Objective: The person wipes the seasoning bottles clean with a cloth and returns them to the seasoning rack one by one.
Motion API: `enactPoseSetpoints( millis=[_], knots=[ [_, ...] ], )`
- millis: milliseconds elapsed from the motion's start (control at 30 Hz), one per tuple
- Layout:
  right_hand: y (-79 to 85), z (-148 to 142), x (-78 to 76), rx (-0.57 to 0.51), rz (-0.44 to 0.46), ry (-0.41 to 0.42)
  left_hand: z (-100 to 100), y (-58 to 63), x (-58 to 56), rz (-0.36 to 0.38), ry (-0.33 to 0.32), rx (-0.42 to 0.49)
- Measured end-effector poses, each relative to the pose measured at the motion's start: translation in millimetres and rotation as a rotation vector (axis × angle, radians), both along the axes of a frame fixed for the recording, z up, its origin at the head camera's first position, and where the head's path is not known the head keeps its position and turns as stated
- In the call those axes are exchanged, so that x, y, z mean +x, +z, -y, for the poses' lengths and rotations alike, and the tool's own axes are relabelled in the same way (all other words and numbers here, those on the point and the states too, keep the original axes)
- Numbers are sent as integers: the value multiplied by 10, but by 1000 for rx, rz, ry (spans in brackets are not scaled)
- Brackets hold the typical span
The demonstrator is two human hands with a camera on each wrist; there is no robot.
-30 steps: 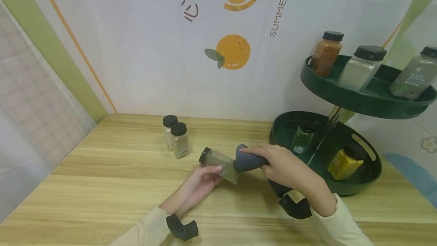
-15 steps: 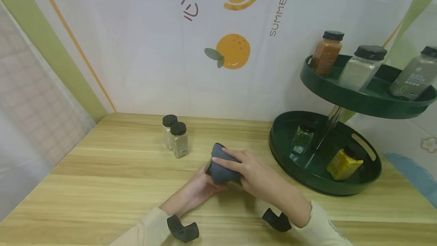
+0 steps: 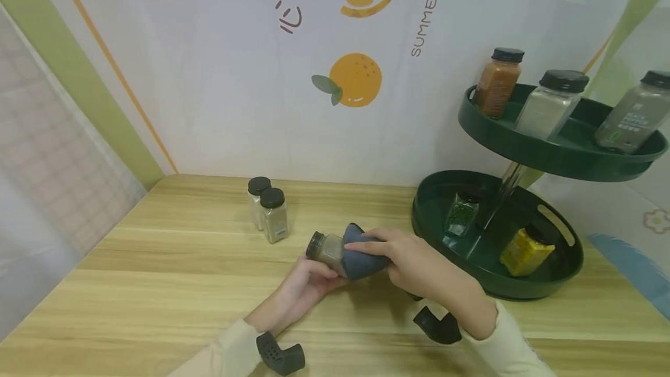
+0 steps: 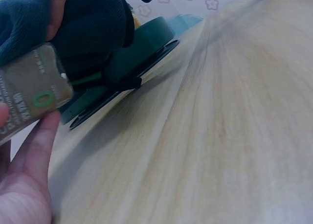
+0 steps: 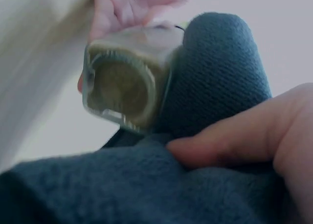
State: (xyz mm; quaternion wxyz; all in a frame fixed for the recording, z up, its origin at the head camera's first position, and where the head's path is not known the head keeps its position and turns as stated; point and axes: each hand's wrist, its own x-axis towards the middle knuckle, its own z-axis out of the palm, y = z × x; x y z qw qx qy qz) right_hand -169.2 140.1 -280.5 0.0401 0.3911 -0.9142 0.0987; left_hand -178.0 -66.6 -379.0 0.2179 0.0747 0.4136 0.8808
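Note:
My left hand (image 3: pixel 305 288) grips a clear, square spice jar (image 3: pixel 330 251) with a black lid, tilted just above the table. Brownish-grey powder shows through the jar's base (image 5: pixel 120 87) in the right wrist view. A printed label with a green ring faces the left wrist camera on the jar (image 4: pixel 36 84). My right hand (image 3: pixel 419 263) pinches a folded blue-grey cloth (image 3: pixel 361 259) and holds it against the jar's side near the base end. The cloth (image 5: pixel 220 57) hides part of the jar. Some left fingers are hidden behind the jar in the head view.
Two jars (image 3: pixel 275 217) with black lids stand at the table's back left. A two-tier green rack (image 3: pixel 431 249) stands right; its lower tray holds a green-flecked jar (image 3: pixel 462 217) and a yellow jar (image 3: pixel 526 252). Three jars, including an orange one (image 3: pixel 497 89), stand on the upper tray.
The cloth moved left over the jar, covering most of it half a second ago, then slid back right toward the base. The jar's lid shows again. My left hand stayed nearly in place.

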Motion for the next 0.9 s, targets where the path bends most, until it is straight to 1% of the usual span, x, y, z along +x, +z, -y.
enactPoseSetpoints(
  millis=[167,367,533,600,667,767,867,900],
  knots=[
    [57,-80,-18,0,17,-12,31,-9,-23,4,24,65],
    [74,-127,-31,-12,67,-17,58,-11,-45,16,14,135],
    [59,-129,-40,-10,67,-10,56,-20,-57,20,17,175],
    [39,-121,-49,-13,61,-6,57,-25,-62,21,12,206],
    [16,-110,-61,-20,57,-1,62,-26,-63,26,-2,240],
    [-9,-101,-70,-31,61,5,75,-22,-61,21,-60,262],
    [-24,-95,-73,-23,65,1,80,-16,-53,13,-117,251],
    [-28,-93,-73,-18,65,-3,78,-14,-51,10,-126,243]
  ],
)
